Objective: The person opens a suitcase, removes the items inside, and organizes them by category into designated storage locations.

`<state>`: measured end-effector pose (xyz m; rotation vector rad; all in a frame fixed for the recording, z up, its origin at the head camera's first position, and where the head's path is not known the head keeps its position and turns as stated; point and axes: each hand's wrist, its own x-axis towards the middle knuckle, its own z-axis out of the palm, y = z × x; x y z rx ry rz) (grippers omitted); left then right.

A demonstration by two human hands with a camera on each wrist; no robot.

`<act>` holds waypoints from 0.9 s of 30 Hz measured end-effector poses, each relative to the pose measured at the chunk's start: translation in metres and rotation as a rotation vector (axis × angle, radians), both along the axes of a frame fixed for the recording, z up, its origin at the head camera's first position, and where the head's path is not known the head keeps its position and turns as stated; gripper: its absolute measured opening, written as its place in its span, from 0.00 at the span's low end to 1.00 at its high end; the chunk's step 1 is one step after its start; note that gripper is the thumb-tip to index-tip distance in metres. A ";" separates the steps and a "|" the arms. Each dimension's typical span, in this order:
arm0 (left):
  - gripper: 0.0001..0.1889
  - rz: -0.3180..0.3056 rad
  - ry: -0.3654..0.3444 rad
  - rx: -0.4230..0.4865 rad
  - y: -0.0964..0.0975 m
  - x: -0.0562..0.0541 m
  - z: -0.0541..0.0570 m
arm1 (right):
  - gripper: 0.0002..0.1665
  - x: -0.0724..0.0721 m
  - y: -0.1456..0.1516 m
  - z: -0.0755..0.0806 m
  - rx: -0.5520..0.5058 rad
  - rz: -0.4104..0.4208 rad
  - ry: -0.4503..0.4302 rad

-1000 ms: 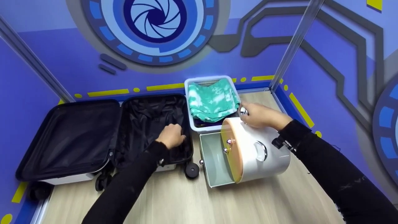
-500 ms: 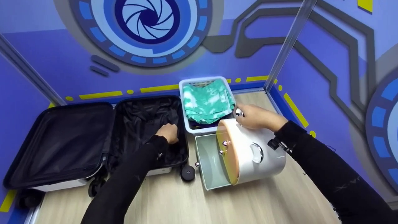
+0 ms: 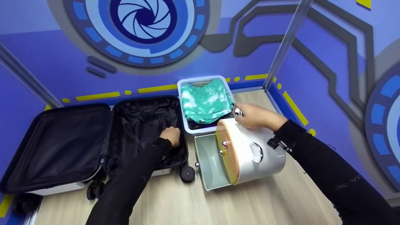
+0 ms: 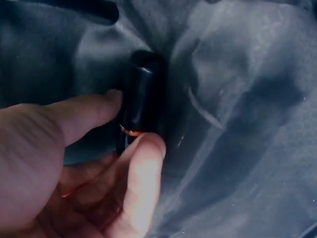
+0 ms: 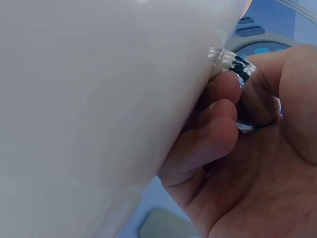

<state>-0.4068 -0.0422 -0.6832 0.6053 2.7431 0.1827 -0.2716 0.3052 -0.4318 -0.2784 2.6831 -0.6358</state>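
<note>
Low inside the right half of an open black-lined suitcase (image 3: 142,120) is my left hand (image 3: 171,136). Its thumb and fingers pinch a glossy black lipstick tube (image 4: 143,96) with a thin gold band, which stands out against the dark lining (image 4: 237,144) in the left wrist view. My right hand (image 3: 256,115) grips the chrome handle (image 5: 241,68) of a white rounded cosmetic storage box (image 3: 268,159). The box has an orange-tinted front (image 3: 231,162) with small chrome knobs. One pale green drawer (image 3: 211,165) is pulled out toward the suitcase.
A white plastic basket (image 3: 183,115) holding folded green-and-white cloth (image 3: 206,101) stands by the back wall, between suitcase and box. The suitcase's other half (image 3: 62,143) lies open at left. A black wheel (image 3: 187,173) sits close beside the drawer on the wood-pattern floor (image 3: 175,203).
The scene has shifted left in the head view. My left hand has moved slightly deeper into the suitcase half. My right hand keeps its grip on the box's handle, and the drawer remains out.
</note>
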 end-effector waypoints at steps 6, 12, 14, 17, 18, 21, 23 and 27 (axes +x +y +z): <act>0.16 0.027 0.007 0.031 0.001 0.035 0.052 | 0.43 0.001 -0.001 0.001 0.006 0.001 -0.006; 0.30 0.077 0.081 0.153 -0.006 0.053 0.095 | 0.46 0.001 -0.001 0.001 0.014 -0.003 -0.017; 0.29 0.094 0.121 0.201 -0.007 0.058 0.109 | 0.45 0.000 -0.002 0.001 0.015 0.000 -0.013; 0.25 0.123 0.140 0.312 -0.001 0.071 0.132 | 0.46 0.000 -0.002 0.001 0.014 -0.004 -0.016; 0.24 0.131 0.131 0.357 0.003 0.077 0.139 | 0.46 0.000 -0.001 0.001 0.013 -0.005 -0.018; 0.24 0.127 0.063 0.480 0.018 0.099 0.158 | 0.47 0.000 0.000 0.001 0.004 -0.006 -0.023; 0.24 0.095 0.019 0.537 0.029 0.113 0.165 | 0.47 0.001 0.000 0.002 -0.004 -0.005 -0.023; 0.23 0.014 -0.022 0.577 0.049 0.137 0.165 | 0.46 0.001 0.000 0.001 -0.023 -0.001 -0.023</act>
